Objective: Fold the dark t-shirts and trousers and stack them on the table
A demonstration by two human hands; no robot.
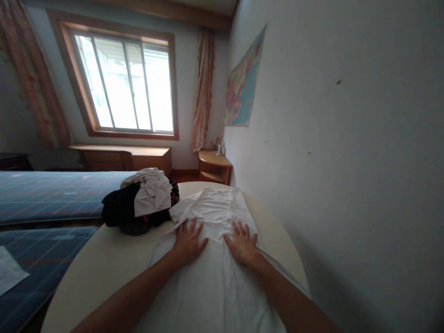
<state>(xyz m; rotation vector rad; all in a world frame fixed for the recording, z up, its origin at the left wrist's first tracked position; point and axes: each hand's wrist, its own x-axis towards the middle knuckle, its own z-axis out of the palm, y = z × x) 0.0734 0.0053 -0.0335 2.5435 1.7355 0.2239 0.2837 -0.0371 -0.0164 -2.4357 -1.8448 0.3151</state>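
A white shirt (pixel 208 286) lies spread over a round cream table (pixel 93 273), its collar end pointing away from me and its lower part running out of view at the bottom. My left hand (pixel 189 243) rests flat on the left side of the shirt, fingers spread. Flat on the right side lies my right hand (pixel 242 243), also with fingers apart. Small wrinkles cross the cloth just beyond both hands. To the left of the shirt's far end sits a pile of dark clothes (pixel 121 208) with a crumpled light garment (pixel 152 194) on top.
A white wall (pixel 347 185) runs close along the table's right side. Two blue plaid mattresses (pixel 52 194) are on the left, with a white sheet (pixel 10 270) on the nearer one. Beyond stand a wooden desk (pixel 149 159) and a corner shelf (pixel 215 159) under the window.
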